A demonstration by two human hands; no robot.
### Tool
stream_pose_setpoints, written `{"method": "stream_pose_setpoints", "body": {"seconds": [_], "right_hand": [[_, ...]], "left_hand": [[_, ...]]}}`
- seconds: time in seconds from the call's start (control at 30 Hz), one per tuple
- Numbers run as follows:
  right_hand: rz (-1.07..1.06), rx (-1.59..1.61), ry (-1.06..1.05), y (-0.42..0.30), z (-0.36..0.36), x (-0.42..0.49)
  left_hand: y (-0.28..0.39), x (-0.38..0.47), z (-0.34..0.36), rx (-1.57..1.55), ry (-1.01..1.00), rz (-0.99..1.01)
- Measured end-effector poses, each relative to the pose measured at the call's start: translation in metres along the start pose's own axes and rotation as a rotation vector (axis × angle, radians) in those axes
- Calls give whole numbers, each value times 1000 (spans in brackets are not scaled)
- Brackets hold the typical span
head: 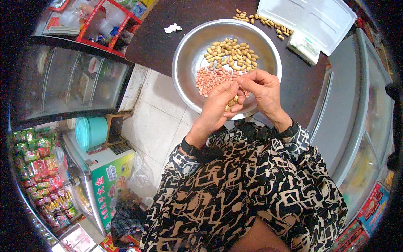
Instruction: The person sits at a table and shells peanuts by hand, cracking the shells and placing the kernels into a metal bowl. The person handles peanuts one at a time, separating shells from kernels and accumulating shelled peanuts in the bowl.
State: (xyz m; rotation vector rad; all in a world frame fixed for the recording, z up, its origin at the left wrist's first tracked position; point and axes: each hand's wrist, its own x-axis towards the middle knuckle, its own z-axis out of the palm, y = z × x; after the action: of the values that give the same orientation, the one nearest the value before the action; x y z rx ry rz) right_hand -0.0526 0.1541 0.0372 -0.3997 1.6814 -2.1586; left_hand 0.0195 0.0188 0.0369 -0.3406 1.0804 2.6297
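A wide steel basin (185,60) rests partly on the dark table, its near rim close to my body. Unshelled peanuts (233,52) lie in its far half; pink shelled peanut kernels (211,78) are heaped in the near half. Over the near rim, my left hand (222,99) has several peanuts in their shells (231,103) held in its curled fingers. My right hand (263,89) meets it, thumb and forefinger pinched against the left fingertips. Whatever is between those fingertips is too hidden to tell.
On the dark table (163,47) are a crumpled tissue (172,28), loose peanuts (274,24), a tissue pack (303,47) and a white plastic lid or tray (311,19). A grey freezer cabinet (340,94) stands at right. A glass-door cooler (72,78) and turquoise bucket (91,134) are at left.
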Motion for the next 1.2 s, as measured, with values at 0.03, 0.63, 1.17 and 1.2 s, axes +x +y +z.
{"method": "stream_pose_setpoints", "body": {"seconds": [0.03,0.63,1.17,1.2], "right_hand": [[32,3,-3,0,0,1],[-7,-272,-63,-1,-2,12],[-32,-51,-30,27,10,21],[-27,-80,-32,28,8,21]], "left_hand": [[0,0,1,19,22,32],[-7,12,11,597,303,297],[0,38,-2,428,438,286],[4,36,-4,229,368,169]]}}
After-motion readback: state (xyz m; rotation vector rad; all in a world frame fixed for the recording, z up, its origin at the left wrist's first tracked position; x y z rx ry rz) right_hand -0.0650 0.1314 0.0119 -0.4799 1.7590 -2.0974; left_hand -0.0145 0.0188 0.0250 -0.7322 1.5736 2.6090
